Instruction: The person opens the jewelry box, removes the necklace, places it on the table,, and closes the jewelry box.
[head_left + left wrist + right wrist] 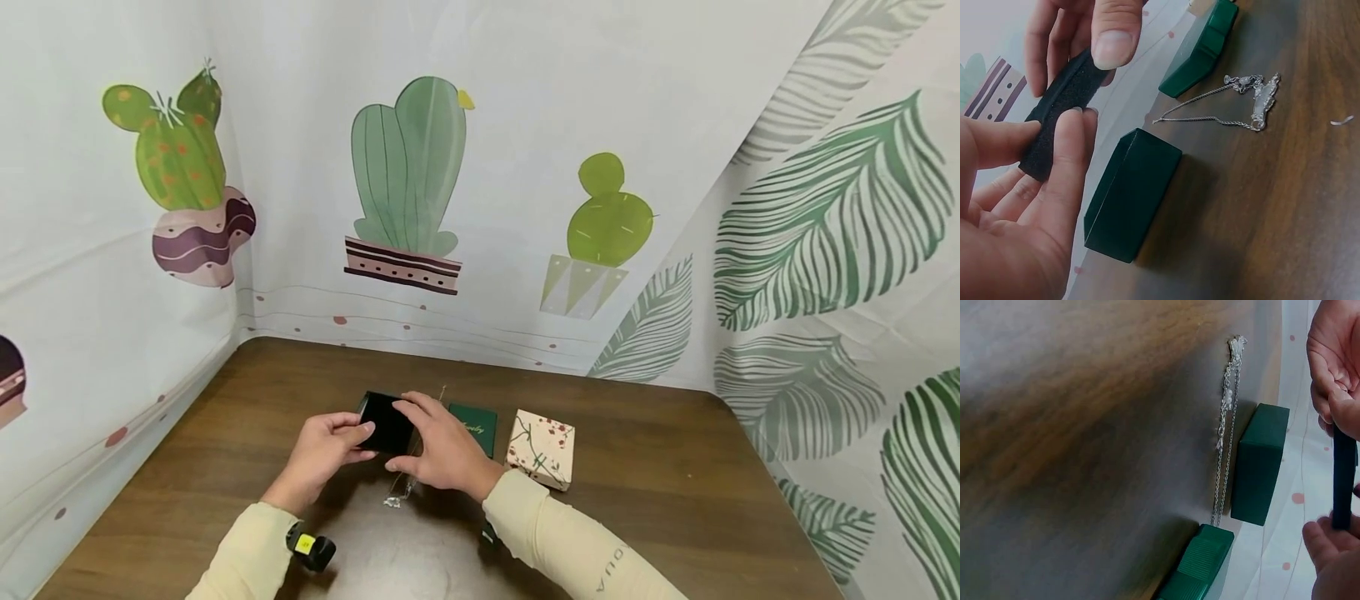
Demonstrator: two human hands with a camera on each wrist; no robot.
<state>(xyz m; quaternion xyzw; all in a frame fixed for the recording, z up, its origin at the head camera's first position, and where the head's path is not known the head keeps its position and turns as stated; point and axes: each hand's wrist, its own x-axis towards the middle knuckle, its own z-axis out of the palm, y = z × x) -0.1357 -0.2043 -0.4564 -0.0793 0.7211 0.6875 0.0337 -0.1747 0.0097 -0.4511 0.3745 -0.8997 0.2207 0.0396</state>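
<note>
A black foam pad (386,423), dark and square, is held up over the table between both hands. My left hand (318,454) pinches its left edge, thumb on top and fingers beneath. My right hand (446,446) grips the opposite side between thumb and fingers. Below the pad, an open dark green box (1138,197) stands on the table in the left wrist view. Beside it lies a silver necklace (1264,103), its chain stretched out, with an ornate pendant end. The green lid (476,427) with gold lettering lies just beyond my right hand.
A cream box (542,448) with a printed blossom branch stands right of the lid. Part of another green thing (489,533) shows under my right sleeve. A small white scrap (1341,120) lies on the wooden table (660,500). Printed curtains hang behind the table.
</note>
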